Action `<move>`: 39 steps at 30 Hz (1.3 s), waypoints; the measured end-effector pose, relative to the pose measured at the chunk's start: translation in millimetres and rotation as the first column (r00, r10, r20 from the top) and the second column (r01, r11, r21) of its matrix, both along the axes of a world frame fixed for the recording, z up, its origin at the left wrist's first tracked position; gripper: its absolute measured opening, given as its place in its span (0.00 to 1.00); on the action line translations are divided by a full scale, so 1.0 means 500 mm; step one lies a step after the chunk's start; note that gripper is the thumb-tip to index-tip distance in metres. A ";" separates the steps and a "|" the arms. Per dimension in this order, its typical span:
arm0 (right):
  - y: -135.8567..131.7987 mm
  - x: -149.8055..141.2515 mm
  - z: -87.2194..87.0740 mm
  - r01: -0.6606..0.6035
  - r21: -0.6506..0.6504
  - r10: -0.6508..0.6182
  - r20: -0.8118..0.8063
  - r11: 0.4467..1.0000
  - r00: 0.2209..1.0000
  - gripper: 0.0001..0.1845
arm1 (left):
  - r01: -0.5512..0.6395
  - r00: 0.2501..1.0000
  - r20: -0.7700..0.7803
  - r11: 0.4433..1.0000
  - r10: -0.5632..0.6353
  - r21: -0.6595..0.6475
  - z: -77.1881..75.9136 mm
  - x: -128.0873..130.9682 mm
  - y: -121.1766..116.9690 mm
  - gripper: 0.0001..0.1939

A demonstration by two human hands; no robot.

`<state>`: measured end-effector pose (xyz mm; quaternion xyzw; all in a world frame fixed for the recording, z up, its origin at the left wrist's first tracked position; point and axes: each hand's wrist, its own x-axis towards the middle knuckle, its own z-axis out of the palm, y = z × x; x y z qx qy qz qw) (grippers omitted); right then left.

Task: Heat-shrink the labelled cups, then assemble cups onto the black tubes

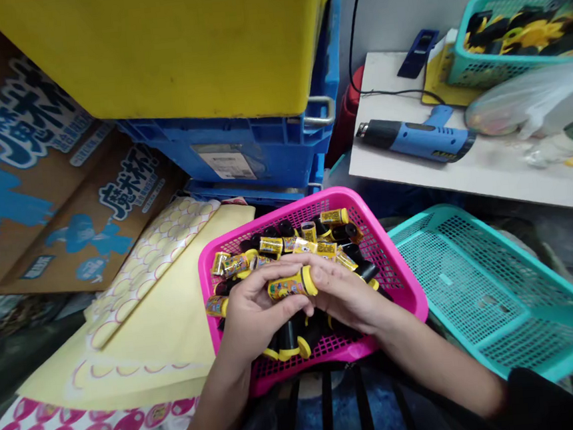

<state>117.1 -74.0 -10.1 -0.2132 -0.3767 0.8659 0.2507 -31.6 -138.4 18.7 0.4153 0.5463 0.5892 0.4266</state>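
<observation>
- Left hand (pixel 251 312) curled, fingers around a yellow-labelled tube (pixel 291 285).
- Right hand (pixel 346 297) narrowed, fingertips on the tube's yellow end.
- Tube sits just above a pink mesh basket (pixel 403 278), heaped with similar tubes (pixel 269 245).
- Yellow sticker sheets (pixel 146 327) lie left; teal mesh basket (pixel 494 290) right.

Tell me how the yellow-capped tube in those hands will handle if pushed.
The yellow-capped tube looks rigid, keeping its straight shape between the left hand and right hand. Its round body would probably roll if pushed. Its glossy label may feel slightly slippery.
</observation>
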 end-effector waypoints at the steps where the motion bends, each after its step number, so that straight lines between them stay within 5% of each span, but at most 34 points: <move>1: 0.000 -0.003 -0.002 -0.026 -0.035 0.025 -0.024 0.999 0.999 0.31 | -0.005 0.999 0.038 1.000 0.006 -0.006 -0.002 0.004 0.000 0.14; 7: 0.004 -0.012 -0.018 -0.057 -0.031 0.056 -0.017 0.998 0.998 0.31 | -0.034 0.999 0.032 0.999 0.035 -0.026 -0.016 0.012 -0.006 0.14; 9: 0.019 -0.004 -0.012 -0.078 0.080 0.073 0.057 0.994 0.996 0.30 | -0.032 0.998 -0.063 0.999 0.031 -0.013 -0.010 0.003 -0.011 0.12; 11: 0.043 0.010 -0.001 -0.025 0.306 -0.043 0.212 0.952 0.976 0.25 | -0.078 0.972 -0.221 0.997 0.077 0.005 -0.002 -0.019 -0.017 0.13; 13: 0.069 0.028 0.009 -0.015 0.619 -0.271 0.365 0.785 0.890 0.18 | -0.185 0.881 -0.441 0.983 0.174 0.018 0.001 -0.054 -0.025 0.14; 15: 0.085 0.046 0.011 -0.199 0.833 -0.449 0.462 0.517 0.765 0.15 | -0.253 0.716 -0.670 0.967 0.195 0.011 -0.006 -0.093 -0.032 0.14; 17: 0.088 0.062 0.003 -0.481 0.829 -0.518 0.556 0.286 0.650 0.16 | -0.237 0.560 -0.823 0.970 0.096 -0.048 -0.021 -0.125 -0.036 0.15; 18: 0.085 0.067 -0.005 -0.591 0.778 -0.528 0.601 0.214 0.600 0.18 | -0.218 0.514 -0.857 0.972 0.041 -0.084 -0.029 -0.135 -0.037 0.16; 22: 0.067 0.079 -0.031 -0.742 0.657 -0.561 0.667 0.132 0.490 0.11 | -0.191 0.461 -0.887 0.979 0.029 -0.067 -0.048 -0.142 -0.035 0.21; 26: 0.066 0.091 -0.031 -0.709 0.699 -0.562 0.624 0.091 0.544 0.14 | -0.183 0.431 -0.890 0.980 0.150 0.077 -0.029 -0.127 -0.026 0.16; 29: 0.074 0.102 -0.024 -0.630 0.768 -0.541 0.583 0.120 0.607 0.14 | -0.170 0.497 -0.824 0.962 0.272 0.215 -0.008 -0.112 -0.021 0.11; 32: 0.079 0.100 -0.016 -0.417 0.875 -0.546 0.480 0.245 0.687 0.16 | -0.127 0.679 -0.701 0.975 0.220 0.183 0.001 -0.079 -0.017 0.06; 35: 0.072 0.078 0.000 -0.122 0.858 -0.523 0.411 0.500 0.746 0.19 | -0.058 0.882 -0.471 0.998 0.037 -0.032 -0.004 -0.029 -0.005 0.11; 37: 0.063 0.058 0.012 0.037 0.680 -0.429 0.418 0.732 0.801 0.23 | 0.003 0.969 -0.244 0.992 -0.034 -0.128 -0.010 0.001 0.007 0.20; 39: 0.054 0.042 0.021 0.130 0.422 -0.313 0.400 0.897 0.861 0.27 | 0.035 0.998 -0.046 0.984 -0.044 -0.175 -0.013 0.021 0.019 0.22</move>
